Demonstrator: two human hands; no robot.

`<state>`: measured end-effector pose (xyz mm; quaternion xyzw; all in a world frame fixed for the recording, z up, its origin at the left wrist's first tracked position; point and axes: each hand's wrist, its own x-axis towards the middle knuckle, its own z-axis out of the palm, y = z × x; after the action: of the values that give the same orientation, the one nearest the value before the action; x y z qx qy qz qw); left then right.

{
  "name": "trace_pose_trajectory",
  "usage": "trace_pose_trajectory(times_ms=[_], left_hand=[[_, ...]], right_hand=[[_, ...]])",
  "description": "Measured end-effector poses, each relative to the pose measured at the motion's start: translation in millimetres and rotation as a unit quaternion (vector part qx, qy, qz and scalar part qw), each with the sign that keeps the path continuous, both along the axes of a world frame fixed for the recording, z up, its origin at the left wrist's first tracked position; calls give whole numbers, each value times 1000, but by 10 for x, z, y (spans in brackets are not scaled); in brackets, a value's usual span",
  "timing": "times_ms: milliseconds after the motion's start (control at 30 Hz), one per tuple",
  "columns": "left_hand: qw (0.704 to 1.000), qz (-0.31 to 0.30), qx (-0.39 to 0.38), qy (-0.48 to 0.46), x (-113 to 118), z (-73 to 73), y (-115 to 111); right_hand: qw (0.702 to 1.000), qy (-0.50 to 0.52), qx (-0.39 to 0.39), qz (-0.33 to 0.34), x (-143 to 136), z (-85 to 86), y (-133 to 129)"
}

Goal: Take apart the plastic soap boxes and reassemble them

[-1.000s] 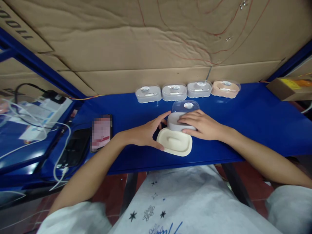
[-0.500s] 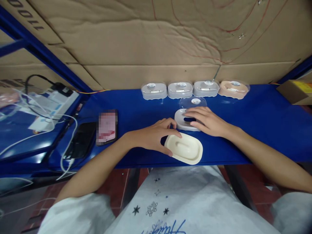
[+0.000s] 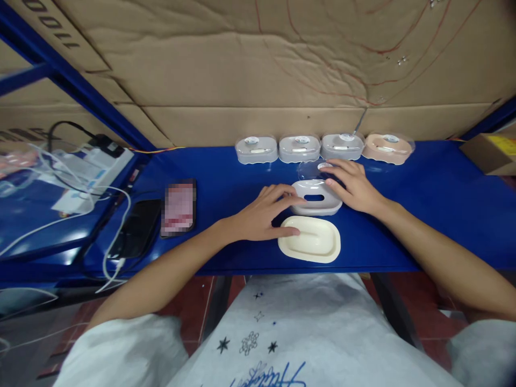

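Observation:
A cream oval tray [image 3: 310,240] with a ridge inside lies near the table's front edge. Behind it sits a light grey oval piece [image 3: 318,207] with a slot through its middle. My left hand [image 3: 268,212] is spread, its thumb over the cream tray's left part and its fingertips at the grey piece's left rim. Beyond the grey piece lies a clear plastic lid [image 3: 308,170] with a round label. My right hand [image 3: 355,185] has its fingertips on or just over that label, and its thumb beside the grey piece's back right rim; its fingers are apart.
Along the cardboard wall stand several lidded oval boxes, including a grey box [image 3: 257,153] and a peach box [image 3: 387,150]. Left of my hands lie a phone [image 3: 178,207], a black phone [image 3: 137,228] and a power strip [image 3: 92,172] with cables. A cardboard box [image 3: 489,153] stands at right.
My right hand has moved from the grey piece back to the clear lid. The cream tray has straightened and lies slightly farther back; my left fingers now reach the grey piece's rim.

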<state>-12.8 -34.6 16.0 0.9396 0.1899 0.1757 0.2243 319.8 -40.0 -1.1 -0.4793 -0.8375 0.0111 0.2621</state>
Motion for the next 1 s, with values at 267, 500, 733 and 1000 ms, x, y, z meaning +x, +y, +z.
trace_pose_trajectory(times_ms=[267,500,733,1000], left_hand=[[998,-12,-36,53,-2,-88,54],[992,-17,-86,96,-50,3,65],[962,-9,-194,194,-216,129,258],[960,6,-213,183,-229,186,238]], right_hand=[[986,-71,-28,151,-271,134,-267],[979,-97,-38,176,-259,119,-254],[983,-105,-54,142,-234,216,-323],[986,-75,-63,131,-183,231,-315]])
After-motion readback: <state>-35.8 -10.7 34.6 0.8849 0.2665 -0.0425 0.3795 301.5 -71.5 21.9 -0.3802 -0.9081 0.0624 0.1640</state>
